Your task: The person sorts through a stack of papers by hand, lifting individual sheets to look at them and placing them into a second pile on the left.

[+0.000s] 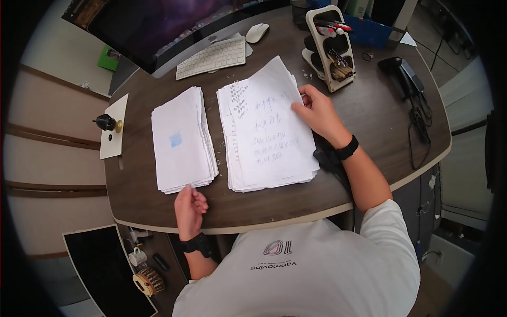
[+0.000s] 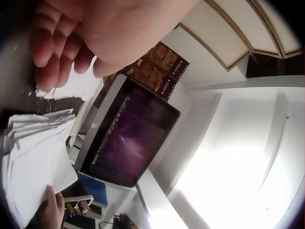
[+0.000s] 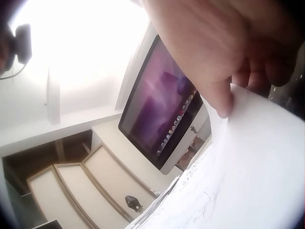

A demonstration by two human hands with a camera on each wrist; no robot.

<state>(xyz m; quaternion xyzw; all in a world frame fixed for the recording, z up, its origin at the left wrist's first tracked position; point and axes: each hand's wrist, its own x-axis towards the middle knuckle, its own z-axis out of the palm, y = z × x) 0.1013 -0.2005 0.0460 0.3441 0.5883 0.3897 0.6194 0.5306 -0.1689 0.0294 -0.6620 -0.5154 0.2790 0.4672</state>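
Observation:
My right hand pinches the right edge of a handwritten sheet of paper, thumb on top and fingers underneath. The sheet's far corner bends upward, off the paper stack below it. In the right wrist view the thumb presses on the white page. Close to the near edge of a second paper stack, my left hand hangs with loosely curled fingers and holds nothing. That second stack has a pale blue patch on its top page.
Beyond the stacks are a keyboard, a mouse and a monitor. A pen holder stands at the back right, with a black corded device beyond it. A black object on a card lies at the left.

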